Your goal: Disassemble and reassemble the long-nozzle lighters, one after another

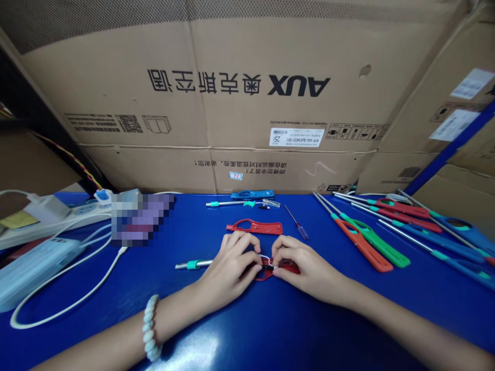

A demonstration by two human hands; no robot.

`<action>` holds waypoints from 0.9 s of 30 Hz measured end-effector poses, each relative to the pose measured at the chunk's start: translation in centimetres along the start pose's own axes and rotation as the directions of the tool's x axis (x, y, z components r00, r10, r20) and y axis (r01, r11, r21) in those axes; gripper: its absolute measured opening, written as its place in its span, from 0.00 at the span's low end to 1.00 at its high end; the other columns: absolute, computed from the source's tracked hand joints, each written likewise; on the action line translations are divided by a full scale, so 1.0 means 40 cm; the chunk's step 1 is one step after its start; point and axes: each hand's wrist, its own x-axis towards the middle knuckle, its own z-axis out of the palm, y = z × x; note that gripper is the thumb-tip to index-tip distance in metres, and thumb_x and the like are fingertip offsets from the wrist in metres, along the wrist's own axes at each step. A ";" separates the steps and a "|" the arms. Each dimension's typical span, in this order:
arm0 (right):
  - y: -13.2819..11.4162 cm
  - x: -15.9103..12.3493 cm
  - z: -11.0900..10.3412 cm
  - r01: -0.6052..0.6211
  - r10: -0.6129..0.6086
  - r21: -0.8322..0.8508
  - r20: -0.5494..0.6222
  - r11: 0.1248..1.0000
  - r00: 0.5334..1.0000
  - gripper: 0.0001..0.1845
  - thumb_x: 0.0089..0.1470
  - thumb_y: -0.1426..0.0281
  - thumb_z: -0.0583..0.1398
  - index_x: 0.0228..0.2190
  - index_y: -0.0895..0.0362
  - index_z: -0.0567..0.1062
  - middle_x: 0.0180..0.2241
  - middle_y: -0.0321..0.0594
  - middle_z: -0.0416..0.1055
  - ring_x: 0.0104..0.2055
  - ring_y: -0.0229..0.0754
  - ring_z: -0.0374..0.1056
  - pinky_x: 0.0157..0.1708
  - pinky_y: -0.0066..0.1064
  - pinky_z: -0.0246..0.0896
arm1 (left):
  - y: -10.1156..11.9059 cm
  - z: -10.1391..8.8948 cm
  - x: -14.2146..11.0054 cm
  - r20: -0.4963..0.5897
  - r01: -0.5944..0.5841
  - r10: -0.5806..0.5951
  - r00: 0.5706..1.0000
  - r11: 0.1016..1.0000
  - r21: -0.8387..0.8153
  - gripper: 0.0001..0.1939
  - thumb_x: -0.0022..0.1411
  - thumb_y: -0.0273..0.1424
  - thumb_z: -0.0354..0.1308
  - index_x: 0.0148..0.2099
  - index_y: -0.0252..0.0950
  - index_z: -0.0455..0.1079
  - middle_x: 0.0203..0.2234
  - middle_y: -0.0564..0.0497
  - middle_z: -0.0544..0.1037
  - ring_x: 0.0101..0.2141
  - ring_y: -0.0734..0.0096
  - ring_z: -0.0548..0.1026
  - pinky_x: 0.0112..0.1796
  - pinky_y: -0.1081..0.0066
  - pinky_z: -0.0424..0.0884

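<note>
My left hand point(234, 263) and my right hand point(299, 265) meet over the red lighter handle shell point(264, 276), which lies on the blue table. Between their fingertips is a small black part point(267, 267), pinched from both sides. A thin white wire point(266, 257) loops up from it. Left of my left hand, a metal lighter tube point(181, 266) with a green collar sticks out. My fingers hide most of the shell's inside. Just beyond my hands rests another red handle shell point(266, 228), and a screwdriver point(299, 228) with a purple handle lies to its right.
At the back lie a blue handle shell point(253, 195) and a second metal tube point(224, 204). Several lighters, including an orange one point(365, 247), spread along the right. A power strip point(77, 219), a power bank point(38, 268) and a white cable point(93, 278) occupy the left. Cardboard point(232, 118) walls the back.
</note>
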 end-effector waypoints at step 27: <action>0.026 0.008 0.014 -0.014 0.021 0.125 -0.059 0.992 0.998 0.09 0.48 0.82 0.62 0.25 0.57 0.69 0.32 0.36 0.67 0.30 0.35 0.62 0.30 0.27 0.57 | -0.005 -0.008 -0.003 0.035 -0.032 0.036 0.999 0.995 -0.097 0.02 0.64 0.29 0.56 0.39 0.36 0.68 0.37 0.51 0.73 0.41 0.64 0.66 0.44 0.63 0.56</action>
